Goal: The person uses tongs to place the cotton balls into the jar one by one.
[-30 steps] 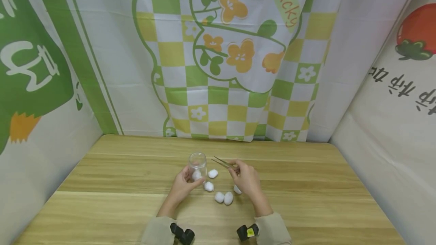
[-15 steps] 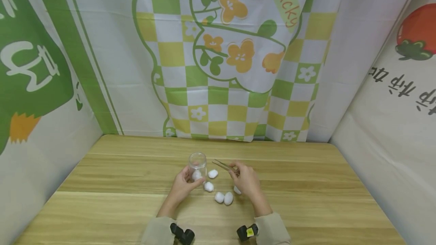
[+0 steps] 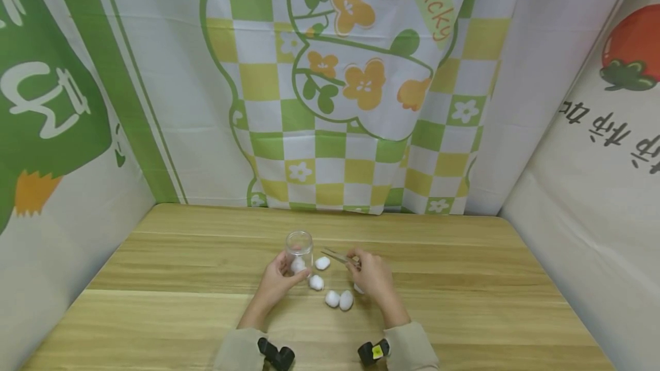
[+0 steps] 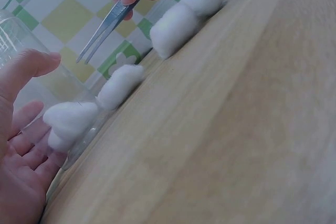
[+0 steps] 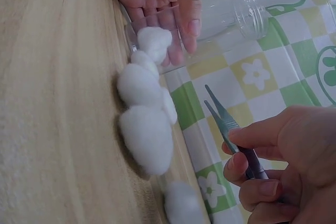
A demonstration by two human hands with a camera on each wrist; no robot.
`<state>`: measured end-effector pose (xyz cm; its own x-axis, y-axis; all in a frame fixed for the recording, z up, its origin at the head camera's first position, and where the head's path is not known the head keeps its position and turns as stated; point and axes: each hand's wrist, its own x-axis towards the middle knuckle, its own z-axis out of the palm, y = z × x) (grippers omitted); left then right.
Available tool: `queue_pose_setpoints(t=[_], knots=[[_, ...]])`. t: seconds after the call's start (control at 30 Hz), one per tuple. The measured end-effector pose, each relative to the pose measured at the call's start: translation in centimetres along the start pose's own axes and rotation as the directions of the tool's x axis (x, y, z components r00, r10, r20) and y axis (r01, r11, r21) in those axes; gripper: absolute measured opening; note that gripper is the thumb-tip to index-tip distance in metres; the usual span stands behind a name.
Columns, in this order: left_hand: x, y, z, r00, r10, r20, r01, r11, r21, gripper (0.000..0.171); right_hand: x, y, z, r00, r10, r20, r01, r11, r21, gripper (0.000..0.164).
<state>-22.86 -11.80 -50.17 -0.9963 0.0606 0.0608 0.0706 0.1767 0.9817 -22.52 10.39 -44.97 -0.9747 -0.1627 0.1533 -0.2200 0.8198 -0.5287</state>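
Note:
A clear glass jar [image 3: 299, 238] stands upright on the table, with white cotton balls [image 5: 155, 43] showing through its lower part. My left hand [image 3: 277, 281] holds it low down, thumb on the near side and fingers behind. My right hand [image 3: 373, 273] pinches metal tweezers [image 3: 337, 256] between thumb and fingers. Their slim tips point left toward the jar, slightly apart with nothing between them. Close to those tips lies a loose cotton ball [image 3: 322, 263], and another cotton ball [image 3: 316, 283] sits beside the jar's base.
Nearer me, two cotton balls [image 3: 339, 300] lie side by side. One more cotton ball [image 3: 359, 288] is partly hidden by my right hand. The wooden table [image 3: 454, 279] ends at a checked curtain [image 3: 330, 176], with printed cloth along both sides.
My right hand has lowered the tweezers a little toward me, so the tips come closer to the loose cotton ball by the jar. The left hand and jar have stayed still.

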Motion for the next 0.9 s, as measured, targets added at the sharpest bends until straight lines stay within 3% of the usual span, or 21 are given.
queue_pose_setpoints(t=[0.33,0.9], knots=[[-0.10,0.15,0.01,1.000,-0.002,0.001,0.002,1.000,0.001,0.065,-0.04,0.08,0.24,0.999,0.032,0.038,-0.033,0.999,0.025,0.021],[0.01,-0.07,0.10,1.000,0.007,-0.013,-0.007,1.000,0.010,0.062,-0.04,0.52,0.56,1.000,0.014,0.012,-0.013,0.998,-0.057,0.015]])
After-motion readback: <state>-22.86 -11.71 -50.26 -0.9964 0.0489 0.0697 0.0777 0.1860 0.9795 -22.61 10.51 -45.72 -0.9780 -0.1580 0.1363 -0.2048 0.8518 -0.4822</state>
